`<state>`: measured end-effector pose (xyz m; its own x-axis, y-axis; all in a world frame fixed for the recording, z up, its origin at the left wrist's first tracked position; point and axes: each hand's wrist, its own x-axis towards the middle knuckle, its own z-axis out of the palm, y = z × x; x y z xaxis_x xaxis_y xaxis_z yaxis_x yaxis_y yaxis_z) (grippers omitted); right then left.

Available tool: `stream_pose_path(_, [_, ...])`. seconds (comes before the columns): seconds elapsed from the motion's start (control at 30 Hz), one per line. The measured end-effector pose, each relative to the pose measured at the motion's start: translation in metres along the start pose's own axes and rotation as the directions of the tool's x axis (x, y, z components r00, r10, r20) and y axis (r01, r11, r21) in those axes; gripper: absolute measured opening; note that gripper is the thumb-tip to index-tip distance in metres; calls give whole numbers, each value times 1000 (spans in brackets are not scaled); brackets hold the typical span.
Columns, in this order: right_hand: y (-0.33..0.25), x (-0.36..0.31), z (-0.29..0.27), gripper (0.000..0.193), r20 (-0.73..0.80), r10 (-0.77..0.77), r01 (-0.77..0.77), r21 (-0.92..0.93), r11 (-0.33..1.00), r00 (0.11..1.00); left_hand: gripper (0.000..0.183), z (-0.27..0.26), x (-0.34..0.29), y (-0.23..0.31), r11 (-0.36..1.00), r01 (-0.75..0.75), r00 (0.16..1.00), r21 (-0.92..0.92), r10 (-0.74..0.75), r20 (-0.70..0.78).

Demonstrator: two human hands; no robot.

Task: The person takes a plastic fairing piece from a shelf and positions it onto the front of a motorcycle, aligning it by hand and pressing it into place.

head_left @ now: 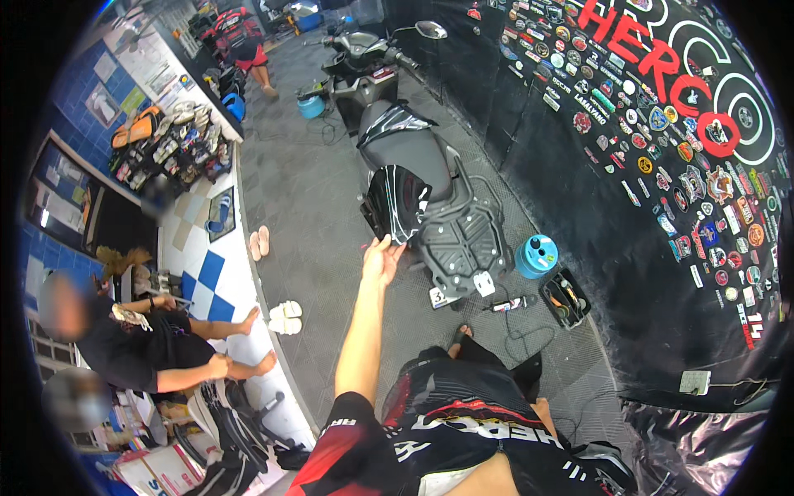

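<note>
My left arm is stretched forward, and my left hand [382, 261] has its fingers closed on the lower edge of a glossy black scooter body panel [399, 197]. The panel is at the left side of the scooter's seat [411, 162], in front of the black rear rack [461, 237]. Another glossy black panel [397, 121] lies across the front of the seat. My right hand [542, 411] is low beside my body, mostly hidden by my jersey; its fingers do not show clearly. A dark piece [528, 377] is just beyond it, too unclear to name.
A blue round container [537, 256] and a black tool tray [565, 299] stand right of the scooter. A corded power tool [514, 303] lies behind it. A person [149, 339] sits at the left ledge; another person [238, 40] is far back. White slippers [285, 317] lie left.
</note>
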<state>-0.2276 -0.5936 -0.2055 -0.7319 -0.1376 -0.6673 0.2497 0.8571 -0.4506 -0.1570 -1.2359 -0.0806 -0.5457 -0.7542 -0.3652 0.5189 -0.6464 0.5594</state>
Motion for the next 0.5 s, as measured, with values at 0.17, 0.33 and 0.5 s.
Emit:
stream_pose_path(0.17, [-35,44,-24,40,-192,-91,88,-24,996,977,66,40,109,-29,993,99,995,-71,-99,11])
stream_pose_path(0.33, [-95,25,-16,42,-288,64,-2,209,978,956,62,38,198,-39,980,147,989,-133,-150,-15])
stream_pose_path(0.5, [-100,-22,55,42,-339,304,-88,526,846,890,32,42,239,-48,806,343,930,482,-220,-294])
